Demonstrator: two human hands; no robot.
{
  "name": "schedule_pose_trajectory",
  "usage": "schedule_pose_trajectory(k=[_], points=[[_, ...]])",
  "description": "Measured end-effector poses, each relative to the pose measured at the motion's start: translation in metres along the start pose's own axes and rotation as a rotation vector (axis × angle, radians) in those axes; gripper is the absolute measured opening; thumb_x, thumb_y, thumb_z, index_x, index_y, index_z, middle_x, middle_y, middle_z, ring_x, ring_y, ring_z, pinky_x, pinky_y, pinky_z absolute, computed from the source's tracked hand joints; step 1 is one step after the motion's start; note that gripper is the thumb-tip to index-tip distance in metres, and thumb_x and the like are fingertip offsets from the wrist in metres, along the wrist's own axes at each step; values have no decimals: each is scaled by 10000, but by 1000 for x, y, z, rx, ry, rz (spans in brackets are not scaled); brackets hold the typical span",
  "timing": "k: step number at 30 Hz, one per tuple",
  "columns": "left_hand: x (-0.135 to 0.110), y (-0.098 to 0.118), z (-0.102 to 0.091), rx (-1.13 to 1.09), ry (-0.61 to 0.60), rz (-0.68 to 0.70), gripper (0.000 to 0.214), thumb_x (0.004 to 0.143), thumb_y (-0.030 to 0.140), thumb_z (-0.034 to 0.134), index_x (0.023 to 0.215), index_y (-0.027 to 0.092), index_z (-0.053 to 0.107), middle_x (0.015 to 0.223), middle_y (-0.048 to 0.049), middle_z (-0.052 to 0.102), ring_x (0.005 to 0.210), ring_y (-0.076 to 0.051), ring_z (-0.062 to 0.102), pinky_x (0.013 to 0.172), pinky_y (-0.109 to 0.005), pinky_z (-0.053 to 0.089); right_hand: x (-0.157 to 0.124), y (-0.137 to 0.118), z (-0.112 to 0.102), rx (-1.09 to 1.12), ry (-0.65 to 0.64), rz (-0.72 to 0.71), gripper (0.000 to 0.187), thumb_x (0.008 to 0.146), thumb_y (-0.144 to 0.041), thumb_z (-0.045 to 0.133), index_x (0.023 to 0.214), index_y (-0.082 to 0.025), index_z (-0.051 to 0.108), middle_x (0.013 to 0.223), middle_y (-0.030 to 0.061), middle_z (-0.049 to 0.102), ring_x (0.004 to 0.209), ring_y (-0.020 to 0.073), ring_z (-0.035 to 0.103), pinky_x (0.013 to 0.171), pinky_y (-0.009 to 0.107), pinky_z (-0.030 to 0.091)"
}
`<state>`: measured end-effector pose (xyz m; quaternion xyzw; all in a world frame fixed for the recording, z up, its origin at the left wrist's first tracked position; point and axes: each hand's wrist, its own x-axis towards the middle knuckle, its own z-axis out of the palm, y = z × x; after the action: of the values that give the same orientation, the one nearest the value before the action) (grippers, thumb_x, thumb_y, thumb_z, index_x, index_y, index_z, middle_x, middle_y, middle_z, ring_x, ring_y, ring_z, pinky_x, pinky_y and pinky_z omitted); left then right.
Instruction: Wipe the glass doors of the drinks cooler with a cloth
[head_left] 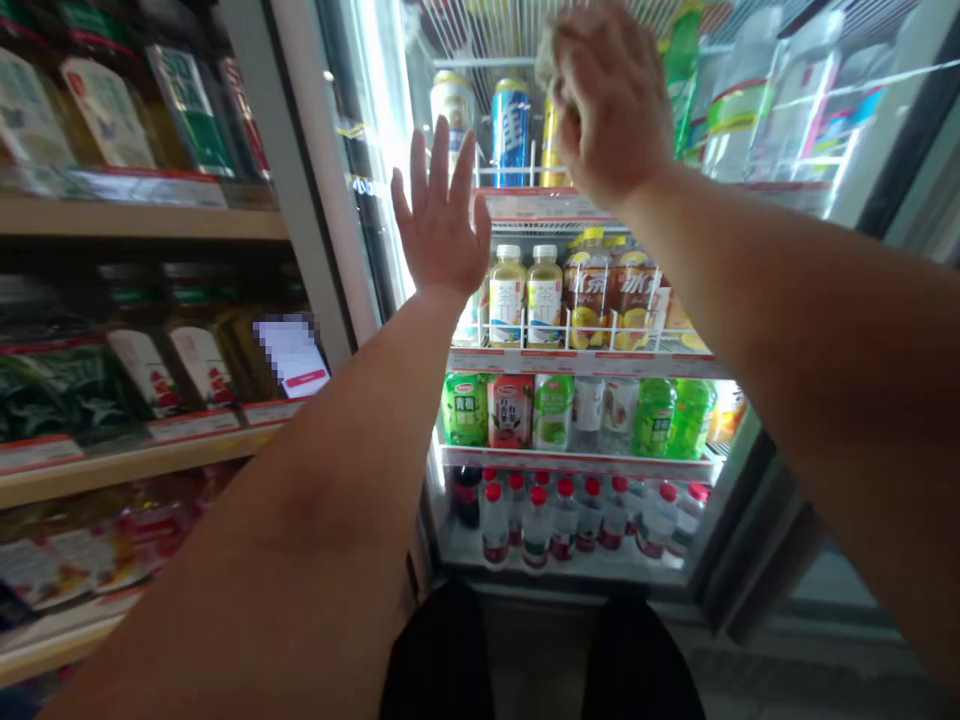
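Holding two bare forearms out toward a lit fridge, above legs in dark trousers. Gripping a bunched pale cloth in the right hand, with fingers bent around it, high up by the top shelf. Cannot tell, through the blur, of any contact between cloth and fridge.

Holding the left hand open and released, fingers spread upward, lower than the right hand and at the left side of the shelves. Cannot tell of any touch against the fridge there.

Can see around the hands a white can, a blue can and a partly hidden yellow can, plus a green bottle to the right. Can make out, lower down, white-capped bottles, yellow-capped bottles, a red carton and, at the bottom, red-capped bottles. Can see wooden shelves of more bottles to the left.
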<state>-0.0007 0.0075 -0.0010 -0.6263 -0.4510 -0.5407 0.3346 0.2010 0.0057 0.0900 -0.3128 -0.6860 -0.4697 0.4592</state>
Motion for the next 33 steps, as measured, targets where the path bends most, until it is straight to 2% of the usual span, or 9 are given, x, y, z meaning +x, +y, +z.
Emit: schedule_pose_trajectory(k=[4, 9, 11, 16, 18, 24, 26, 30, 33], points=[[0, 1, -1, -23, -29, -8, 697, 924, 556, 239, 1596, 379, 197, 1599, 217, 283, 1461, 31, -269, 1258, -352, -172, -7, 8, -10, 9, -111, -317, 528, 972, -278, 481, 1494, -202, 457, 1556, 47, 469, 1464, 292, 369, 1222, 493, 312], [-1, 3, -5, -15, -36, -16, 712, 908, 559, 264, 1595, 380, 207, 1616, 236, 204, 1484, 11, -232, 1269, -341, -129, 5, 48, -17, -88, 177, 520, 591, 869, -137, 542, 1460, -148, 524, 1534, 88, 494, 1465, 282, 382, 1242, 446, 238], [-1, 3, -6, -34, -48, -16, 723, 899, 552, 299, 1596, 385, 206, 1617, 238, 186, 1493, -7, -218, 1272, -351, -122, -1, 62, -17, -107, 220, 656, 677, 827, -86, 522, 1501, -123, 469, 1570, 76, 451, 1497, 264, 339, 1262, 430, 191], [0, 1, -3, -55, -34, -14, 684, 928, 490, 302, 1598, 378, 213, 1628, 238, 120, 1529, -55, -145, 1276, -369, -122, -36, 72, -25, -61, 114, -103, 642, 750, -158, 575, 1391, -137, 578, 1489, 97, 540, 1411, 296, 458, 1164, 476, 369], [1, 1, -3, -24, -19, -11, 637, 956, 427, 276, 1590, 377, 237, 1633, 241, 81, 1544, -59, -73, 1283, -362, -92, -43, 75, -28, -52, 101, -215, 632, 754, -195, 597, 1386, -182, 582, 1455, 80, 572, 1386, 289, 487, 1158, 499, 364], [-2, 4, -3, 8, 18, -4, 599, 982, 340, 289, 1581, 314, 276, 1659, 179, 115, 1557, -98, 8, 1295, -402, -54, -37, 98, -26, -176, 293, 909, 618, 903, -220, 356, 1496, -83, 465, 1558, 87, 440, 1488, 236, 362, 1207, 467, 246], [-3, 5, -3, 24, 38, 0, 583, 992, 338, 291, 1575, 347, 274, 1654, 194, 127, 1556, -94, 19, 1299, -404, -40, -43, 99, -27, -167, 307, 795, 640, 892, -215, 329, 1499, -57, 452, 1554, 92, 451, 1484, 250, 363, 1209, 430, 240], [-3, 5, -1, 151, 71, 44, 585, 994, 289, 302, 1579, 305, 289, 1658, 129, 207, 1557, -129, 90, 1298, -426, 63, -61, 87, -35, -57, 104, 13, 661, 766, -173, 517, 1427, -137, 530, 1492, 88, 523, 1421, 324, 434, 1159, 489, 330], [-5, 4, -1, 182, 76, 37, 579, 998, 296, 296, 1578, 296, 292, 1656, 114, 228, 1555, -139, 111, 1294, -424, 83, -63, 89, -34, -75, 99, 43, 667, 729, -149, 543, 1397, -161, 549, 1439, 107, 558, 1364, 339, 482, 1125, 544, 352]])
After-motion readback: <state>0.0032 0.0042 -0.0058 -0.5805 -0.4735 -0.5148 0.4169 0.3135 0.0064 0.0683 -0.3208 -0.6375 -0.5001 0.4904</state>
